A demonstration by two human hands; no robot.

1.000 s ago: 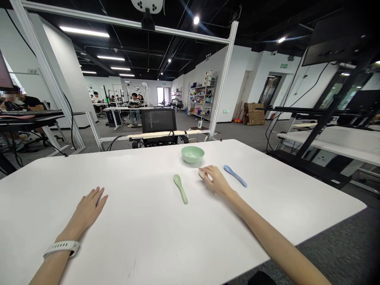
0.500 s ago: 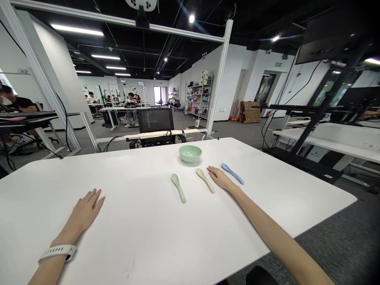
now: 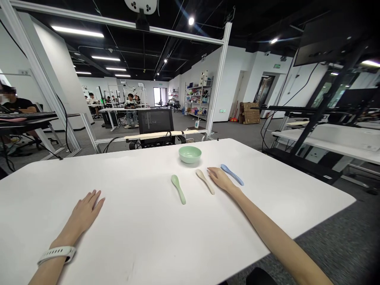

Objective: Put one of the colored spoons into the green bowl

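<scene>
My left hand (image 3: 86,210) lies flat on the left part of the white table (image 3: 139,241), fingers stretched out and holding nothing. My right hand (image 3: 220,178) rests on the table between a beige spoon (image 3: 205,181) and a blue spoon (image 3: 232,174), with nothing seen in it. Its fingers are extended, pointing left. Farther left lies a green spoon (image 3: 178,189), apart from both hands. A light green bowl (image 3: 190,155) stands upright beyond the spoons, near the far edge; no contents show in it.
A metal frame (image 3: 219,79) rises past the table's far side, with a black mesh chair (image 3: 156,120) behind it. To the right stands another desk (image 3: 332,138) with dark monitor supports. People sit at desks in the background.
</scene>
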